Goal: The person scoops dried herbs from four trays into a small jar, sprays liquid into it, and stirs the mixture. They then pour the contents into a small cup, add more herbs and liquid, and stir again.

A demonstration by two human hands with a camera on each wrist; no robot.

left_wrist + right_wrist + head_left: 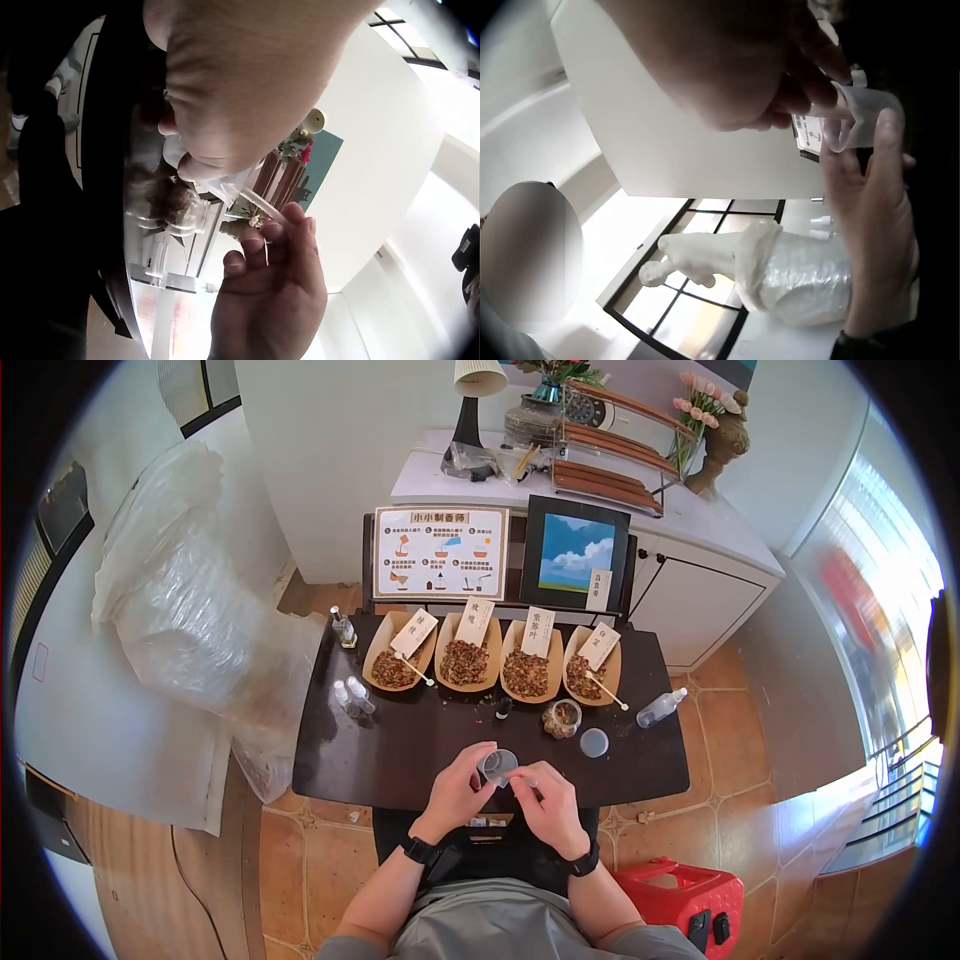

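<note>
Over the table's near edge, my left hand (458,792) grips a small clear plastic cup (497,763), thumb and fingers around its wall. My right hand (548,807) is at the cup's right side, pinching a thin pale stick (262,205) whose other end reaches to the cup. In the right wrist view the cup (877,112) is tilted, its mouth toward the right hand's fingertips. Beyond the hands are a small black bottle (503,707), a glass jar (562,719) with brown bits, and a round pale lid (594,742).
Several paper trays (392,650) of dried flakes, with labels, line the back of the dark table (400,760); two hold small white spoons. Small bottles (352,697) stand left, a spray bottle (661,708) right. Behind are an instruction board (440,553) and a picture. A red stool (680,900) is at lower right.
</note>
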